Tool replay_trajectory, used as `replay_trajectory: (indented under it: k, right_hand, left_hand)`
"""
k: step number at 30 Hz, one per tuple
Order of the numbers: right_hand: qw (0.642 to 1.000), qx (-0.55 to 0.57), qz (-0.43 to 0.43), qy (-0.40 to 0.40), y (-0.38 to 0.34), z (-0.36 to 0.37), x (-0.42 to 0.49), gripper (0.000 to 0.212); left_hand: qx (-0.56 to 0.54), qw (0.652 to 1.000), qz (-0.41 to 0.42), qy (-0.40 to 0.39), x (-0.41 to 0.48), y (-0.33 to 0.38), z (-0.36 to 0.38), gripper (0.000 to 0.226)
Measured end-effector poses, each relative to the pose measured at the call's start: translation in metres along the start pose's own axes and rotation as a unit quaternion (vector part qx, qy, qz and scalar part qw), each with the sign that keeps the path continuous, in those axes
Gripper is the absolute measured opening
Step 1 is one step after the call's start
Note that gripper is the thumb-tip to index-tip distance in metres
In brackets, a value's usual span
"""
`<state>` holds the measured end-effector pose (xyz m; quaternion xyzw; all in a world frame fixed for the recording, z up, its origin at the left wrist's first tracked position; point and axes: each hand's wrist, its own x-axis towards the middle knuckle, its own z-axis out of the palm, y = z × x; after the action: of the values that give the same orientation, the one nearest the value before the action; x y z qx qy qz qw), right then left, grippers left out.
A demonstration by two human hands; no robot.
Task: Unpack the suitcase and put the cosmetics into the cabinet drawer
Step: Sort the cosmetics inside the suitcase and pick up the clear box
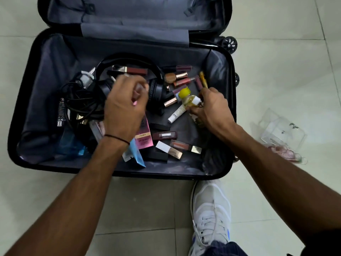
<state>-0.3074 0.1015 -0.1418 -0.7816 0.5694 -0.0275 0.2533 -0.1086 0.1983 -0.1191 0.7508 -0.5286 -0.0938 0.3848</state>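
Head camera looks straight down into the open suitcase [42, 100] on the floor; the step in hand looks like gathering cosmetics out of it, with nothing yet carried to the drawer, which is out of view.

A tangle of cables [79, 100] lies by the suitcase's left wall. Just right of it, the left hand [125, 111] hovers over the headphones [156, 89], blurred, fingers curled; a pink scrap shows at the fingertips, but I cannot tell what, if anything, it has hold of. A pink box [144, 139] lies below that wrist toward the near edge.

Loose lipsticks [180, 81] lie between the two hands and along the near edge. The right hand [212, 109], near the right wall, is closed round a yellow-capped bottle [188, 97], with a white tube [177, 113] touching its fingers.

Next, probably: fill both hands, leaving cables and headphones behind, then stand and find the drawer.
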Motion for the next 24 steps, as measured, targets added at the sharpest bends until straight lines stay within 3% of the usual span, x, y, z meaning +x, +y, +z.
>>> replay_trajectory:
  k: [4, 10, 14, 17, 20, 22, 24]
  right_hand:
    - [1.0, 0.013, -0.001, 0.007, 0.004, 0.002, 0.003, 0.037]
    - [0.998, 0.039, 0.002, 0.051, 0.0, 0.004, -0.013, 0.047]
    - [0.994, 0.066, 0.01, 0.089, -0.003, 0.001, -0.024, 0.033]
    - [0.991, 0.094, 0.024, 0.095, -0.004, -0.005, -0.028, 0.023]
    - [0.996, 0.069, 0.044, -0.033, -0.003, -0.003, -0.036, 0.023]
    - [0.986, 0.048, 0.017, -0.157, -0.003, 0.01, -0.048, 0.018]
    - [0.974, 0.038, -0.022, -0.221, -0.005, 0.026, -0.062, 0.024]
  left_hand:
    - [-0.007, 0.993, -0.001, -0.115, -0.022, 0.0, 0.019, 0.014]
    - [-0.047, 0.991, -0.012, -0.126, -0.025, -0.001, 0.02, 0.008]
    - [-0.056, 0.98, -0.046, -0.185, -0.04, -0.008, 0.025, 0.008]
    - [0.021, 0.963, -0.012, -0.268, -0.048, -0.017, 0.032, 0.02]
    - [0.06, 0.949, -0.021, -0.309, -0.048, -0.019, 0.034, 0.03]
    - [0.058, 0.946, -0.031, -0.316, -0.045, -0.019, 0.034, 0.029]
    - [0.056, 0.939, -0.032, -0.338, -0.042, -0.021, 0.034, 0.026]
